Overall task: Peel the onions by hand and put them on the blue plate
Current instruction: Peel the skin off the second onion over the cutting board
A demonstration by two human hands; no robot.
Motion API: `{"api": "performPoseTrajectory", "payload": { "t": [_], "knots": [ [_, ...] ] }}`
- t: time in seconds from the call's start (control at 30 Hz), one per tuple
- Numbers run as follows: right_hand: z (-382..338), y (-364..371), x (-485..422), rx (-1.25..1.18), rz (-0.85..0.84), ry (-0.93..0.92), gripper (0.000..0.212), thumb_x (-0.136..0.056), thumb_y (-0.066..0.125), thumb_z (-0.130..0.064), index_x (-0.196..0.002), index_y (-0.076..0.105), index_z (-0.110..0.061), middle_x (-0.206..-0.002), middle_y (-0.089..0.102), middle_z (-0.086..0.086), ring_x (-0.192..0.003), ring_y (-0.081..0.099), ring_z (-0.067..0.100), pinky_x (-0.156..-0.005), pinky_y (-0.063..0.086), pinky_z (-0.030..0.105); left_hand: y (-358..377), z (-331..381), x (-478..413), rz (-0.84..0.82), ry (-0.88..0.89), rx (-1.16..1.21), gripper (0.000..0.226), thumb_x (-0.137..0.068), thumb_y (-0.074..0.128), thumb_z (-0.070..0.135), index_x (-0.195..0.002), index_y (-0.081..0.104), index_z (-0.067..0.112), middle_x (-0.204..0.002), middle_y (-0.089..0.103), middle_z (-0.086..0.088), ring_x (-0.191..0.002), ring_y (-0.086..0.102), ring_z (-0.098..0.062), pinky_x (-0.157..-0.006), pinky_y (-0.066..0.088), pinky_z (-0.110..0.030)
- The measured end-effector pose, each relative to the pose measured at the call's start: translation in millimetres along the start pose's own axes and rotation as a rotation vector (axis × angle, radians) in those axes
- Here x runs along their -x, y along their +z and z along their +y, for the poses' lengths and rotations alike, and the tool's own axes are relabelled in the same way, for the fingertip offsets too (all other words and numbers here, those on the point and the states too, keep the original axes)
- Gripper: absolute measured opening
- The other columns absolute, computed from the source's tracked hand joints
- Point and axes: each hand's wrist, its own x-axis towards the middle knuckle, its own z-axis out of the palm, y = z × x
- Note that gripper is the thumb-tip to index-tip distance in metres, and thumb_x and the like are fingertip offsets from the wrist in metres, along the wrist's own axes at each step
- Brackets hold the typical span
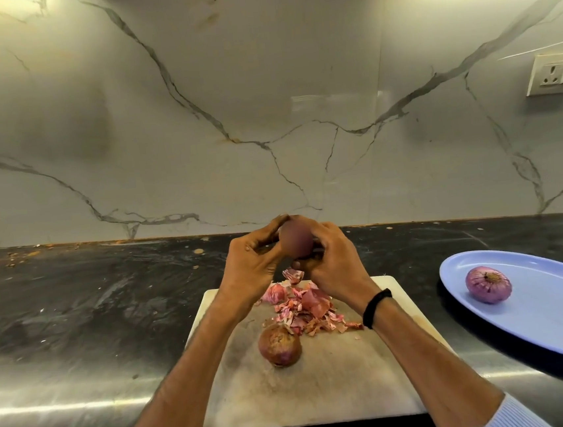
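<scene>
Fingers of the left hand (254, 267) and right hand (333, 263) curl round one onion (296, 241) (blurred), held above the far edge of the cutting board (324, 391). The dark countertop (77, 319) bears that board and, to its right, the blue plate (558, 317) with a peeled onion (488, 284). On the board lie an unpeeled onion (279, 346) and a heap of skins (306, 305).

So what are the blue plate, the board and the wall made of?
Plate: probably plastic or melamine, smooth, evenly blue with a soft sheen. Board: pale, scuffed and stained; plastic likely, stone possible. Wall: marble or marble-look slab, glossy, with grey veins and reflections.
</scene>
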Motion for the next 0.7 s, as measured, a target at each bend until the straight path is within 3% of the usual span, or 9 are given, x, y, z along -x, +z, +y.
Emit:
{"api": "performPoseTrajectory", "payload": {
  "t": [0.07,0.2,0.37,0.57,0.7],
  "knots": [
    [0.4,1.4,-0.2,0.011,0.020,-0.014,0.075,-0.078,0.084,-0.010,-0.142,0.049,-0.025,-0.126,0.050,0.005,-0.113,0.056,0.019,-0.091,0.048,0.012,-0.5,0.6,-0.4,0.019,0.007,0.010,0.043,-0.086,0.069,0.016,-0.128,0.065,0.014,-0.103,0.074,0.018,-0.106,0.068,-0.003,-0.094,0.057,-0.033],
    [-5.9,1.8,-0.3,-0.088,0.004,0.000,0.070,-0.082,0.082,-0.028,-0.142,0.048,-0.022,-0.131,0.055,0.004,-0.117,0.056,0.018,-0.097,0.052,0.025,-1.9,1.4,-1.8,0.048,-0.005,0.039,0.044,-0.082,0.073,0.017,-0.126,0.067,0.012,-0.100,0.076,0.017,-0.103,0.069,-0.003,-0.092,0.058,-0.031],
    [-8.9,-0.5,1.1,-0.169,-0.004,-0.002,0.065,-0.082,0.081,-0.021,-0.140,0.050,-0.024,-0.130,0.059,0.002,-0.115,0.060,0.014,-0.089,0.050,0.010,-2.4,1.8,-2.8,0.090,-0.060,0.106,0.038,-0.087,0.070,0.014,-0.125,0.068,0.009,-0.097,0.077,0.014,-0.097,0.072,-0.007,-0.087,0.060,-0.033],
    [-7.2,2.7,2.3,-0.127,0.027,-0.059,0.065,-0.081,0.082,-0.019,-0.139,0.053,-0.018,-0.131,0.060,0.002,-0.118,0.060,0.016,-0.097,0.055,0.033,-1.2,1.7,-1.7,0.053,-0.047,0.024,0.036,-0.091,0.067,0.006,-0.126,0.065,0.013,-0.100,0.072,0.009,-0.093,0.071,-0.003,-0.078,0.059,-0.022],
    [-6.1,3.9,2.5,-0.093,0.035,-0.085,0.064,-0.081,0.082,-0.018,-0.138,0.054,-0.017,-0.131,0.061,0.002,-0.118,0.059,0.015,-0.098,0.054,0.035,-2.9,-2.2,-4.5,0.052,0.056,-0.202,0.036,-0.092,0.068,0.011,-0.128,0.066,0.013,-0.103,0.074,0.007,-0.098,0.070,-0.007,-0.089,0.058,-0.027]
  ]
}}
